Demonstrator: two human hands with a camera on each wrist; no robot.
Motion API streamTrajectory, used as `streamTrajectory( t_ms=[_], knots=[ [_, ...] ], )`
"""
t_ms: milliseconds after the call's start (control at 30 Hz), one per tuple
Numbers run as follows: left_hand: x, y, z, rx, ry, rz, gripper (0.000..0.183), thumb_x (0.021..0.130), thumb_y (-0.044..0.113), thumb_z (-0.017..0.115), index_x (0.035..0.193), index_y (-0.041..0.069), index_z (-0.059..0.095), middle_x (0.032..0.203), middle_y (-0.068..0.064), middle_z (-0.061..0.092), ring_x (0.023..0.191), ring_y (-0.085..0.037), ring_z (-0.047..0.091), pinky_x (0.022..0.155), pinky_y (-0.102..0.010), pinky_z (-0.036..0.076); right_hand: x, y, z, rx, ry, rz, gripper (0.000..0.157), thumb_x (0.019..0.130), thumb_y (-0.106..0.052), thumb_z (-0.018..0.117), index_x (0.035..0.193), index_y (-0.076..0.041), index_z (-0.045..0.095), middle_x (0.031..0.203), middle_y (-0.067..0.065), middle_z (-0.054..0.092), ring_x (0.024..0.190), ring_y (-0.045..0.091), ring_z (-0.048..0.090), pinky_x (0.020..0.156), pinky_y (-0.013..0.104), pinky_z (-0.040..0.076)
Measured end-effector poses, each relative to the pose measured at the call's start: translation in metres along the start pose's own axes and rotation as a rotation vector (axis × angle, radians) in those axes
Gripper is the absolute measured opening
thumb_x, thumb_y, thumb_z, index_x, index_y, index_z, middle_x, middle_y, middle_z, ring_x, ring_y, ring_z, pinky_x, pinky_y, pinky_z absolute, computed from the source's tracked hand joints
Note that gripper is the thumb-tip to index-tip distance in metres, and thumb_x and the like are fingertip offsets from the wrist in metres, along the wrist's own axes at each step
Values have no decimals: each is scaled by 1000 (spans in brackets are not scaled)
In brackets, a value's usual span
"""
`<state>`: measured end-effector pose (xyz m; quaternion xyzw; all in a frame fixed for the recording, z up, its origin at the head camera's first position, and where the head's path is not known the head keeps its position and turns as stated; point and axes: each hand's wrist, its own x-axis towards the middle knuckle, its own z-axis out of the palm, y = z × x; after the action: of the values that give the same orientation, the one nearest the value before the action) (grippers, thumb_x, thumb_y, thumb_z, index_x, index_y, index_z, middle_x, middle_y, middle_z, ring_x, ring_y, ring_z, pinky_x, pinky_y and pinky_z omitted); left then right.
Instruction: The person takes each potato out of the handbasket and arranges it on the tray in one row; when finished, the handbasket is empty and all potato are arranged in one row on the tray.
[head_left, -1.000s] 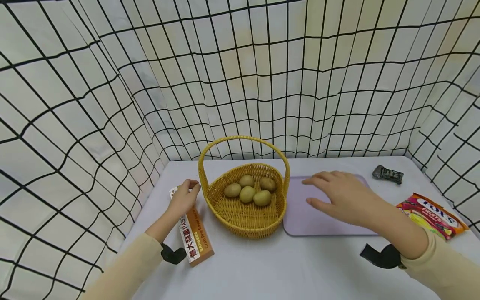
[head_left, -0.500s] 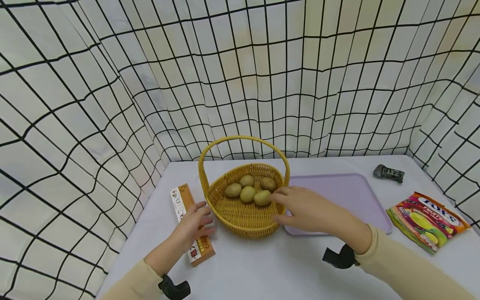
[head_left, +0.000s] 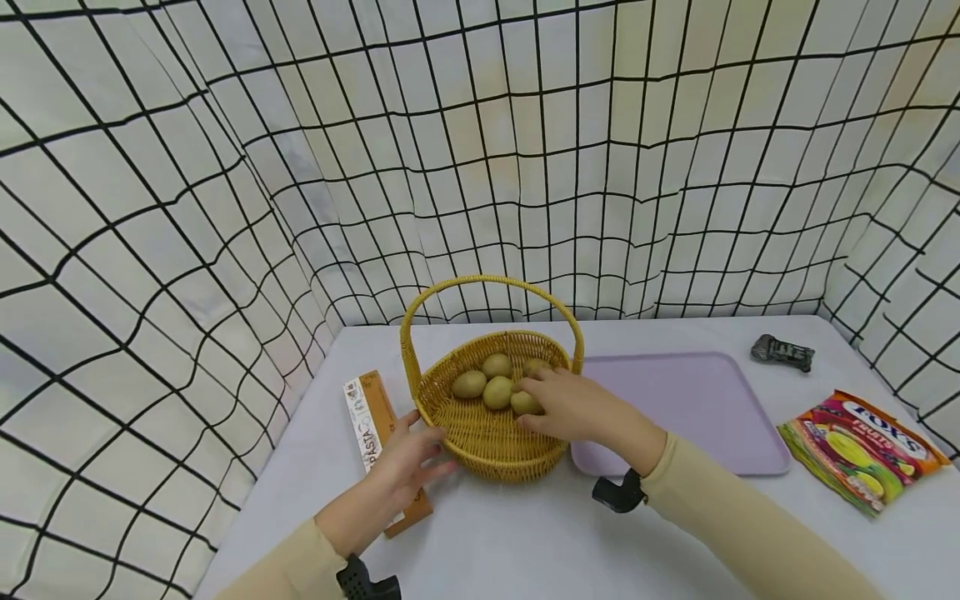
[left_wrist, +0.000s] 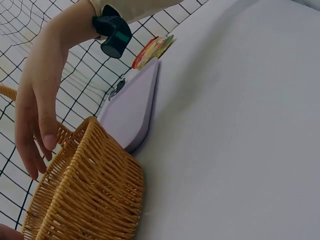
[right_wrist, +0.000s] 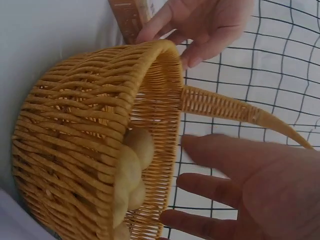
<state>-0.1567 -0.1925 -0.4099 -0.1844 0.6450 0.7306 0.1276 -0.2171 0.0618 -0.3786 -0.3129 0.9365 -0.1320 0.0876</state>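
Note:
A yellow wicker basket [head_left: 495, 462] with a tall arched handle holds several oval green-brown fruits [head_left: 469, 384] that look like kiwis. My right hand [head_left: 573, 406] reaches over its right rim, fingers extended and pointing down at the rightmost fruits, partly covering them. In the right wrist view the right hand [right_wrist: 250, 185] has spread fingers, with nothing between them. At the front left rim is my left hand [head_left: 405, 460], its fingers loosely bent and right at the wicker. The right wrist view shows the left hand [right_wrist: 205, 25] with fingertips at the rim's edge.
An orange and white pasta box [head_left: 372, 408] lies left of the basket, partly under the left forearm. To the right lies a flat lilac tray [head_left: 675, 400]. Beyond it are a Fox's candy bag [head_left: 862, 450] and a small black packet [head_left: 782, 352]. Black netting [head_left: 525, 167] encloses the table.
My right hand has moved left from over the tray into the basket's opening. My left hand has come from above the pasta box right and forward to the basket's rim.

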Motion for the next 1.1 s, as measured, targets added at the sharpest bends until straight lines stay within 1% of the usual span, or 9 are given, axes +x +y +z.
streamTrajectory(
  t_ms=[167, 300, 433, 533, 700, 800, 867, 967, 1100],
  knots=[
    [5, -1, 0, -27, 4, 4, 90, 97, -3, 51, 164, 5, -8, 161, -37, 17, 149, -57, 21, 106, -70, 47, 19, -3, 14, -23, -18, 20, 53, 99, -34, 70, 147, -16, 58, 152, 17, 51, 140, 40, 48, 107, 58, 53],
    [8, -2, -1, -62, -16, 0, 92, 97, -6, 50, 164, 9, -11, 160, -36, 22, 148, -54, 29, 102, -77, 45, 30, -5, 21, -25, -22, 46, 52, 97, -30, 73, 144, -14, 60, 150, 17, 53, 140, 41, 48, 105, 56, 55],
    [9, -4, -1, -92, -39, 3, 92, 98, -8, 48, 164, 12, -12, 161, -35, 22, 148, -51, 32, 101, -78, 44, 36, -4, 27, -31, -53, 60, 24, 97, -30, 72, 108, -9, 71, 126, 17, 64, 118, 32, 59, 89, 46, 60],
    [9, -5, 1, -109, -47, 7, 90, 98, -9, 45, 164, 11, -13, 162, -34, 21, 148, -51, 32, 104, -78, 42, 38, -3, 32, -29, -59, 71, 21, 97, -29, 73, 89, -11, 66, 120, 18, 64, 112, 31, 60, 78, 42, 59],
    [9, -6, 3, -128, -40, 10, 91, 97, -12, 44, 164, 11, -12, 162, -34, 21, 148, -50, 33, 107, -76, 40, 37, -4, 39, 24, 19, 113, 23, 91, -22, 80, 107, -6, 72, 144, 28, 50, 135, 44, 46, 73, 42, 61],
    [9, -6, 3, -127, -33, 10, 90, 98, -11, 44, 164, 10, -12, 162, -35, 20, 147, -50, 33, 107, -75, 41, 38, -4, 44, 58, 65, 96, 15, 88, -12, 81, 92, -8, 67, 133, 27, 51, 127, 43, 46, 63, 35, 58],
    [9, -6, 2, -122, -30, 13, 89, 98, -11, 43, 164, 10, -12, 162, -35, 20, 147, -50, 33, 107, -74, 41, 37, -4, 49, 62, 88, 85, 18, 87, -6, 78, 85, -10, 61, 128, 27, 50, 122, 43, 45, 57, 31, 53],
    [10, -6, 2, -114, -32, 21, 89, 99, -10, 43, 164, 10, -13, 162, -35, 21, 147, -51, 33, 107, -74, 42, 36, -3, 54, 37, 119, 81, 16, 92, -1, 71, 89, -11, 60, 125, 28, 54, 115, 44, 52, 55, 31, 52],
    [11, -4, 3, -111, -35, 31, 89, 98, -10, 44, 164, 10, -12, 162, -35, 21, 147, -51, 34, 107, -74, 43, 34, -2, 55, 18, 130, 101, 8, 98, 0, 64, 100, -8, 66, 111, 26, 62, 98, 40, 59, 64, 41, 57]
  ],
)
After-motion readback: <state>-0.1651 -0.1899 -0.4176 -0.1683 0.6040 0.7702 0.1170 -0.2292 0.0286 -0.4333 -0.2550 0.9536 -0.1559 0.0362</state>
